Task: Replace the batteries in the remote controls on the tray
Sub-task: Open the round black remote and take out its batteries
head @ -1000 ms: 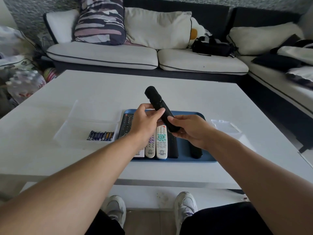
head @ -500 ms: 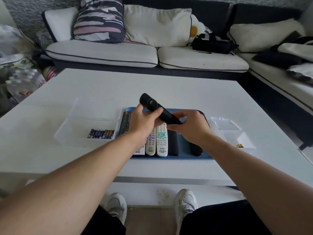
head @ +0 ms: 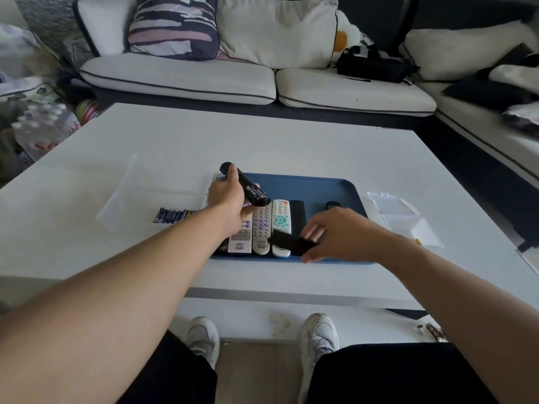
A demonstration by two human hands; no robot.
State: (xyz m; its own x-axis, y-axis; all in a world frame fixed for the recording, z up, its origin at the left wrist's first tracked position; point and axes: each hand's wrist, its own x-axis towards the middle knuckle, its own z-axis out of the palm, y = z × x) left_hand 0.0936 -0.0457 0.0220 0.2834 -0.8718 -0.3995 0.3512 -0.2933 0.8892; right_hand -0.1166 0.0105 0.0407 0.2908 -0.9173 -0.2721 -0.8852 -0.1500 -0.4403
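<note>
leftmost remote [head: 224, 245] hidden under left forearm, battery labels unreadable

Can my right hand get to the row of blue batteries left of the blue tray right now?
Probably not directly: the right hand holds a black cover piece, and the left hand, gripping the black remote, lies between it and the batteries.

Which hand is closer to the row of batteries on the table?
Left. The left hand, gripping a black remote, is just right of the batteries; the right hand is farther right, over the tray.
</note>
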